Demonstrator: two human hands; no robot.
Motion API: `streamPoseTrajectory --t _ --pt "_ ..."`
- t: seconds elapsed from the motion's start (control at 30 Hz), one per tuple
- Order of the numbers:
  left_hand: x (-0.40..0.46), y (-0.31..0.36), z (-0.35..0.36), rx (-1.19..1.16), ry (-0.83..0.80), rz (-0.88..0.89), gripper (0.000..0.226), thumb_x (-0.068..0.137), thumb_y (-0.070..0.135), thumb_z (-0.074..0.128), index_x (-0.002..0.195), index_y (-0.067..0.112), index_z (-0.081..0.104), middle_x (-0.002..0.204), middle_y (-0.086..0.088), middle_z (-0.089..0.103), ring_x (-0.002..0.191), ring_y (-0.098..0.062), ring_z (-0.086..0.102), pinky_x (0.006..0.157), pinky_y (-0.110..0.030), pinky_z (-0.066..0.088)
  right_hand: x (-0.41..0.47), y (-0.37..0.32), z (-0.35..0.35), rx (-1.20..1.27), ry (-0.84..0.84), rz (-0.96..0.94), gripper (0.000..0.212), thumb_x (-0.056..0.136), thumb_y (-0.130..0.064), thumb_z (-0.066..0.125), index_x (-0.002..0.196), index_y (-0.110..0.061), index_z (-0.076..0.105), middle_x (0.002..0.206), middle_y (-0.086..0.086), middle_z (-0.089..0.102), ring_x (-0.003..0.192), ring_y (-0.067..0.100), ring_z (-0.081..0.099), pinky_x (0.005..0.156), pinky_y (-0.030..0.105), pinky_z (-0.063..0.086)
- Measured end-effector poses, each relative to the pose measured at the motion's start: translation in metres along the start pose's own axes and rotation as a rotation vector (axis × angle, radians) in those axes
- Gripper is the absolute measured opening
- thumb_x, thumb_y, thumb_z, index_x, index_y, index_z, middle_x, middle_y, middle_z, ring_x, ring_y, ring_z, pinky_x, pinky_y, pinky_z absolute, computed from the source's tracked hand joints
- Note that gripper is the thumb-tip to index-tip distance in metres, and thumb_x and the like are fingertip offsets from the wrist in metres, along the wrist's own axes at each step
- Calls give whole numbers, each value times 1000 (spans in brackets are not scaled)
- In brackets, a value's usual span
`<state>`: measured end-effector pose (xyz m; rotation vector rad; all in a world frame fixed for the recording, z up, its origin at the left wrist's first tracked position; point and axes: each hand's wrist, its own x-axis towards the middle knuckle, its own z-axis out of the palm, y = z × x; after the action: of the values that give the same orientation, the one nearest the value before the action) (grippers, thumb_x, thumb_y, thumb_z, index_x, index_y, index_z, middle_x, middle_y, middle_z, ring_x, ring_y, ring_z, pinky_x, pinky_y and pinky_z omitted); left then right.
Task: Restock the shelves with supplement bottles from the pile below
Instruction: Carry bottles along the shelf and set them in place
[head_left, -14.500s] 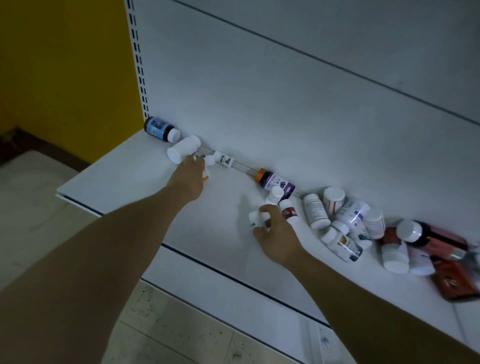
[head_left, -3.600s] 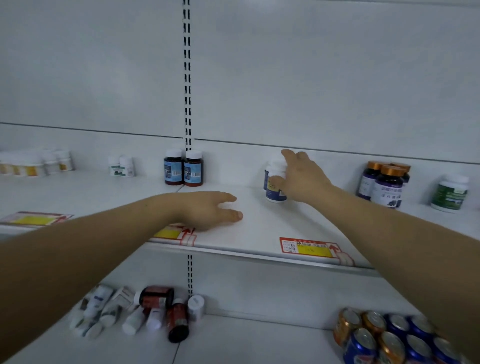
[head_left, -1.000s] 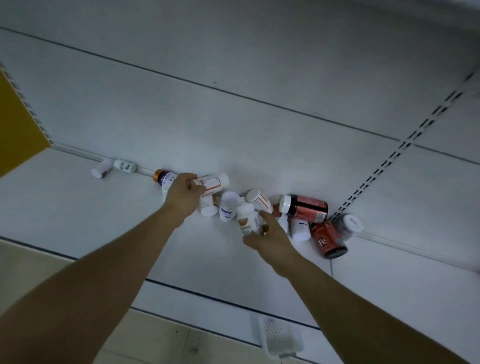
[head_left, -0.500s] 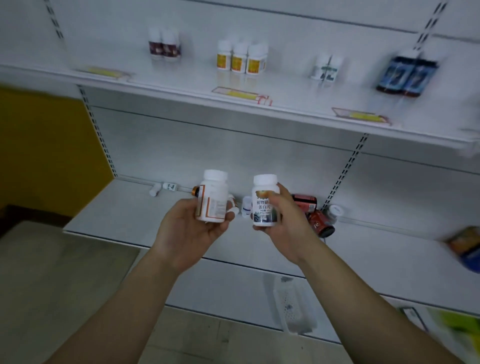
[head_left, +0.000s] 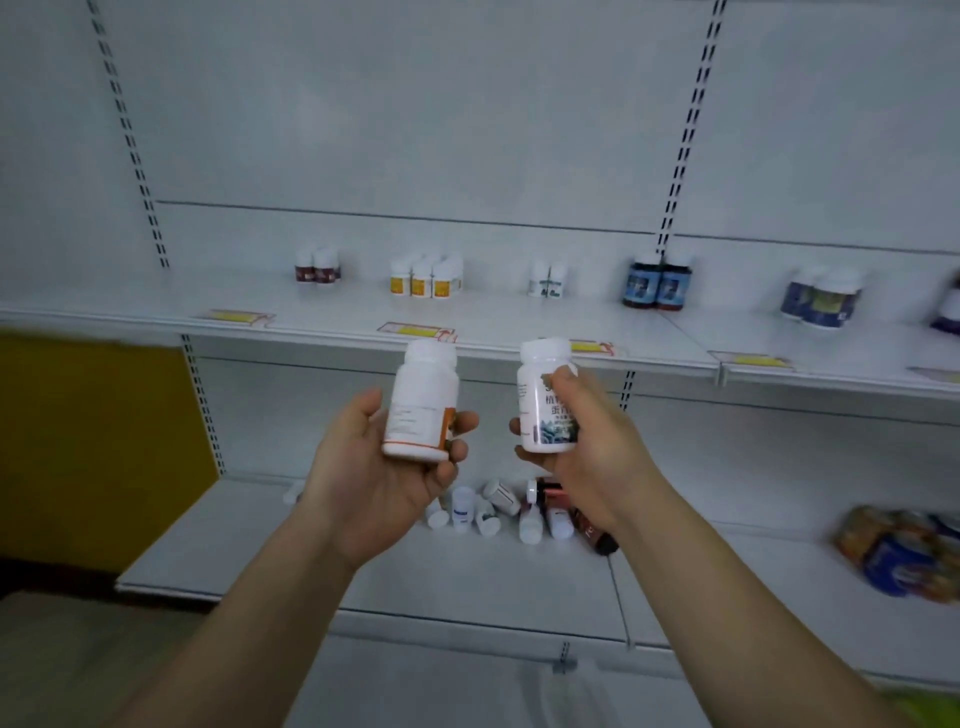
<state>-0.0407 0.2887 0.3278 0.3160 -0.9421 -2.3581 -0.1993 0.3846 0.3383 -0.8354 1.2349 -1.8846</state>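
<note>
— Before the shelves, what does each hand carry?

— Left hand (head_left: 382, 470) lies palm up, its grip curled round an orange bottle (head_left: 423, 402): white, white cap, orange band on the label, held upright. Right hand (head_left: 582, 441) has its grip pinching a green bottle (head_left: 545, 400), also white and white-capped, with dark print and a greenish picture on the label; the thumb crosses the front, the fingers wrap behind. Both bottles are raised side by side, apart from each other, in front of the edge of the upper shelf (head_left: 519, 325).

— And the pile?

— It lies on the lower shelf (head_left: 467, 571), against the back panel, just behind and below the hands: a heap (head_left: 498, 512) of small white bottles on their sides with a few dark red ones at its right end. Part of it is hidden by the right wrist.

— What stands on the upper shelf?

— Small upright groups, well apart: dark red pair (head_left: 318, 266) at the left, then yellow-labelled ones (head_left: 426, 275), a white pair (head_left: 547, 279), a blue pair (head_left: 657, 283), and blurred blue-labelled bottles (head_left: 823, 301) further right. Yellow price tags (head_left: 415, 330) sit along the front edge.

— Anything else?

— Blurred orange-and-blue cans (head_left: 898, 551) on the lower shelf at the far right, and a yellow wall (head_left: 93, 441) to the left.
</note>
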Motion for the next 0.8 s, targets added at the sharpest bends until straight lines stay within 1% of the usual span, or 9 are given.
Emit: streamPoseTrajectory --t 0.1,0.17,0.27,0.37,0.47,0.53,0.63,0.7,0.8 --pt "0 -12 32 64 -47 46 38 94 27 33 109 1 58 96 -21 69 75 -32 69 60 -31 59 -9 -23 -20 -7 -9 -60 7 95 -18 51 101 -21 55 85 5 64 75 24 64 69 40 52" --pt "2 -22 51 157 -43 150 31 86 16 46 117 11 53 101 -17 67 83 -36 70 66 -40 59 -14 -36 -32 -10 2 -72 14 94 -14 54 107 -18 49 91 8 63 74 27 66 65 41 53" --pt "6 -38 73 519 58 316 49 86 0 55 121 33 48 110 -11 60 91 -32 68 73 -44 58 -21 -53 -49 -70 9 -118 28 95 -20 53 121 -22 43 99 13 62 68 26 66 58 34 50" --pt "5 -50 91 845 85 415 57 84 3 64 110 50 46 109 -2 60 97 -23 64 80 -37 57 -25 -64 -64 -46 -4 -119 25 99 -36 40 122 -29 47 98 12 62 62 22 64 55 29 46" --pt "2 -61 105 892 35 387 65 81 -3 57 124 45 44 109 1 62 98 -16 59 77 -24 51 -29 -72 -75 29 -68 -67 44 97 -50 35 122 -18 52 93 11 60 63 21 64 53 27 47" --pt "-3 -69 116 962 59 434 68 82 -5 57 130 40 41 107 5 62 97 -11 59 72 -17 52 -32 -75 -81 98 -114 -56 43 95 -51 38 115 -18 56 90 10 59 70 24 60 52 27 49" --pt "-9 -80 131 940 92 577 65 78 -1 70 119 43 44 94 11 60 77 1 61 62 -9 49 -36 -76 -89 194 -168 -91 34 97 -40 41 121 -19 53 95 7 59 79 26 56 53 28 51" --pt "-10 -85 138 878 92 644 64 76 -3 71 111 43 44 90 12 57 66 7 58 59 -8 48 -37 -74 -94 213 -189 -145 34 100 -25 34 129 -19 49 97 5 61 82 27 57 56 33 53" --pt "-8 -87 142 820 53 642 67 78 -7 67 118 40 42 91 18 62 71 9 59 63 -10 49 -38 -73 -99 182 -197 -189 41 98 -11 29 134 -22 46 105 8 60 88 30 56 58 34 54"
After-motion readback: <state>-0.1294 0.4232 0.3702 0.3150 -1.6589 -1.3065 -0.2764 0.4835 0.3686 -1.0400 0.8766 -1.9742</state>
